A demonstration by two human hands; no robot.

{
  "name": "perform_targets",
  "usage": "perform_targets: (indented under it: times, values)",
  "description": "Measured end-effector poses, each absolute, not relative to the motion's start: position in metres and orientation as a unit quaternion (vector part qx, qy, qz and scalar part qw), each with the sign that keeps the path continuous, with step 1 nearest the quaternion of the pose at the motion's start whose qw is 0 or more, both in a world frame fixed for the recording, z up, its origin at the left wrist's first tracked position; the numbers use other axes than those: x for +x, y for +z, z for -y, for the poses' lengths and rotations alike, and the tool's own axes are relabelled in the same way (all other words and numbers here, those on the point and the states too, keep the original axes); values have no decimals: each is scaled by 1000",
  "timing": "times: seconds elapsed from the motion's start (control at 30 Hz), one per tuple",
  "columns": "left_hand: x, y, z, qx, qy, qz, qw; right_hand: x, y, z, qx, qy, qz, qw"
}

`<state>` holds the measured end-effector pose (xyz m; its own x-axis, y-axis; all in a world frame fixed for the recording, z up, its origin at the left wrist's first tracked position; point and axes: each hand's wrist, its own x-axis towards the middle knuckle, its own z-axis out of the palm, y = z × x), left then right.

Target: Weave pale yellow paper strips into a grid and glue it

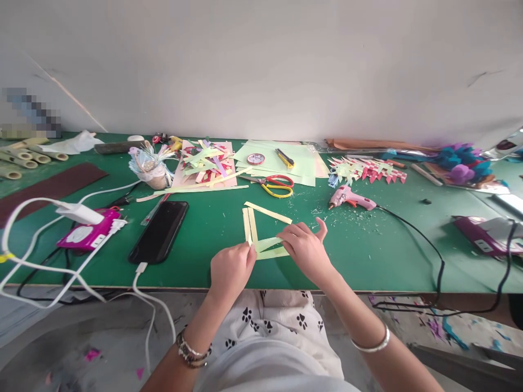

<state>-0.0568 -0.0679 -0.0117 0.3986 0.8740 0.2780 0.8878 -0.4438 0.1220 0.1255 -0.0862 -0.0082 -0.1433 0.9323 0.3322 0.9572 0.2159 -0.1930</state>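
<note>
Pale yellow-green paper strips (261, 228) lie crossed on the green table (368, 250) near its front edge, forming a rough triangle. My left hand (231, 268) is closed, pinching the near left end of the strips. My right hand (305, 247) is closed on the right ends of the strips, with its thumb lifted. Both wrists wear bracelets.
A black phone (160, 231) on a white cable lies left of my hands. Behind are red-and-yellow scissors (275, 185), a pink glue gun (351, 199) with a black cord, a pile of cut paper strips (204, 160), a power strip (87, 231) and folded paper pieces (368, 170).
</note>
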Motion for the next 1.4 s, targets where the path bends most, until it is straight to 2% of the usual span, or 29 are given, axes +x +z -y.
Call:
perform_targets:
  times: [0.27,0.43,0.6,0.8,0.97,1.03,1.23,1.4]
  values:
    - [-47,-11,71,-838,-140,525,50,104,23,73,-516,-114,841,115]
    - [-39,-10,68,-838,-116,527,83,99,27,68,-473,-99,868,116]
    - [-40,-11,67,-833,-112,534,88,110,27,69,-499,-80,850,149]
    - [-43,-14,67,-816,-136,555,91,147,14,89,-553,47,785,275]
    - [-46,-17,64,-809,-145,562,96,154,-10,101,-560,218,758,254]
    - [-47,-18,64,-809,-151,559,98,151,-15,101,-553,222,770,229]
    - [-48,-18,64,-811,-176,547,106,140,-12,95,-546,136,808,176]
    - [-49,-19,65,-814,-188,540,100,121,-6,86,-522,189,800,226]
